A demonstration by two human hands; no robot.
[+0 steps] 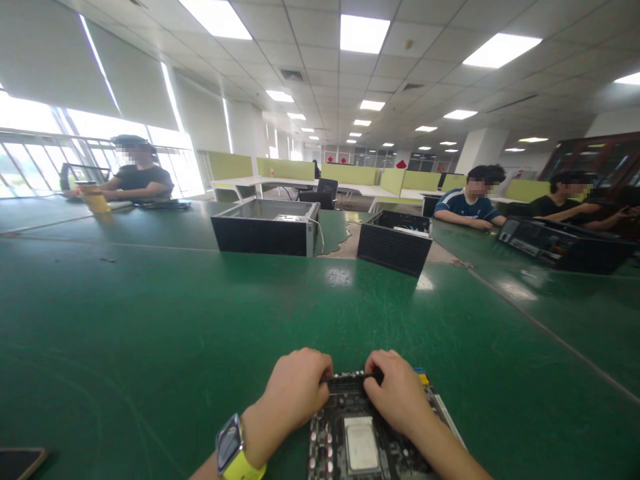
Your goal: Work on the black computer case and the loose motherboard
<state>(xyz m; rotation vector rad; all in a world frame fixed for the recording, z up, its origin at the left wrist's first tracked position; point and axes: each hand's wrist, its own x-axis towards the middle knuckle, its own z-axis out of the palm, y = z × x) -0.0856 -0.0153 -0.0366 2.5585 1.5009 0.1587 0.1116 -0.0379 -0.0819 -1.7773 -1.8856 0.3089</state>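
Head view, low centre: how do the grips stand?
— Both clenched. The left hand (pixel 300 390) and the right hand (pixel 397 393) curl their fingertips onto one thin dark strip (pixel 353 378). The left holds its left end and the right its right end, knuckles up.

What is the strip?
— Possibly a memory stick, but it is too small and too covered to be sure. It runs along the far edge of the board (pixel 345 403), touching it.

And the board?
— It lies flat on the green surface (pixel 150 320), at the near edge of the picture, under both hands. A square silvery chip (pixel 361 445) sits in its middle, between the wrists.

Anything on the arms?
— A watch (pixel 231 448) with a yellow band is on the left wrist.

Further out?
— A phone (pixel 20 461) shows its corner at the bottom left, well apart from the board. Far across the surface stand a left case (pixel 260 237) and, near it, a middle case (pixel 393 250), both open on top. A right case (pixel 570 250) lies at the far right.

People?
— A left person (pixel 137 179) sits at the far side beside a yellow cup (pixel 95 200). A blue-shirted person (pixel 470 203) and a right-most person (pixel 567 203) sit behind the right case, forearms on the surface.
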